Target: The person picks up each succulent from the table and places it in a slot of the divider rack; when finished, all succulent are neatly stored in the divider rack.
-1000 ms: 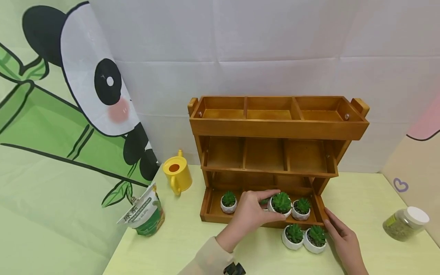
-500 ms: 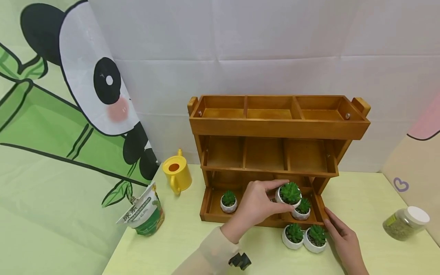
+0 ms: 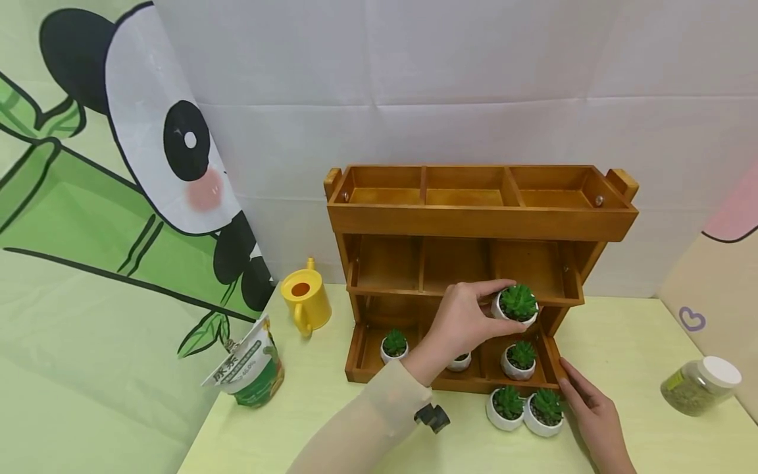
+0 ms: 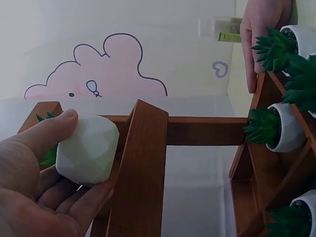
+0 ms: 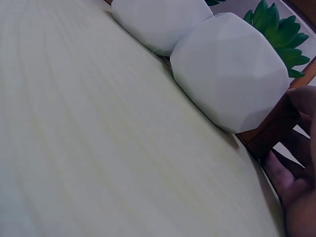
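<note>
My left hand (image 3: 460, 322) pinches a small potted succulent (image 3: 518, 303) between thumb and fingers. The pot is raised at the right end of the wooden shelf (image 3: 480, 224), in front of the middle tier's lower edge. Its white faceted base (image 4: 89, 150) faces the left wrist camera. My right hand (image 3: 597, 418) touches the bottom tier's front right corner with nearly straight fingers. Two potted succulents (image 3: 506, 407) stand side by side on the table in front of that corner. In the bottom tier sit a left succulent (image 3: 394, 345), a right succulent (image 3: 518, 360) and a partly hidden pot (image 3: 460, 362).
A yellow watering can (image 3: 308, 303) and a green-and-white pouch (image 3: 254, 368) stand left of the shelf. A white-lidded jar (image 3: 700, 387) lies tilted at the right of the pale table (image 3: 622, 329). Behind is a light cloth backdrop (image 3: 474, 79).
My left hand has lifted the potted succulent out of the bottom tier and carried it up and to the right. My right hand has stayed at the shelf corner.
</note>
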`<state>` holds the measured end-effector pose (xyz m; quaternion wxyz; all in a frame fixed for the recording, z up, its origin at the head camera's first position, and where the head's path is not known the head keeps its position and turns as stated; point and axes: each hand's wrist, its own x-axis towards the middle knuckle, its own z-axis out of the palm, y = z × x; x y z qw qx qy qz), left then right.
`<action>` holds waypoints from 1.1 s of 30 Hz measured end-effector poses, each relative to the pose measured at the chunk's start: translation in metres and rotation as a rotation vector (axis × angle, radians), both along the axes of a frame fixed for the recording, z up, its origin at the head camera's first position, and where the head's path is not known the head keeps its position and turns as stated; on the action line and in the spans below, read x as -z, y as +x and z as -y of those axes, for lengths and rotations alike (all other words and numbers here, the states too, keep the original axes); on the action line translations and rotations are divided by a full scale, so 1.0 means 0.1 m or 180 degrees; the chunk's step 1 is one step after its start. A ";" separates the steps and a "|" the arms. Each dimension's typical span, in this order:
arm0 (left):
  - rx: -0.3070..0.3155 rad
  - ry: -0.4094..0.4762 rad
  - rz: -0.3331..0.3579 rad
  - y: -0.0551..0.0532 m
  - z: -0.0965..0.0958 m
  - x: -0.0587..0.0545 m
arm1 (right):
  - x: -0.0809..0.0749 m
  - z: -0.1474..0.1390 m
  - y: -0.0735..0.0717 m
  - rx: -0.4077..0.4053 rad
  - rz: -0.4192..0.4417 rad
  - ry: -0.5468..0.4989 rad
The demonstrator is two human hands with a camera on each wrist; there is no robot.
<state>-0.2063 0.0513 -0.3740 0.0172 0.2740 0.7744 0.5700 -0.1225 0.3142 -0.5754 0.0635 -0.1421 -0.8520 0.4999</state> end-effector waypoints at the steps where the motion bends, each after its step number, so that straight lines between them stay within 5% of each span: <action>1: -0.0007 -0.0015 -0.0026 -0.02 -0.02 -0.01 | 0.00 0.00 0.00 0.0000 0.0004 -0.0010; 12: -0.0181 -0.0120 -0.0380 -0.22 -0.29 -0.13 | 0.00 -0.01 0.00 -0.0013 0.0072 -0.0069; 22: -0.0338 -0.0591 -0.0794 -0.36 -0.48 -0.15 | 0.01 0.00 -0.01 -0.0034 0.0078 -0.0097; 33: -0.0373 -0.0901 -0.0834 -0.42 -0.66 -0.11 | 0.01 -0.01 -0.01 -0.0039 0.0119 -0.0122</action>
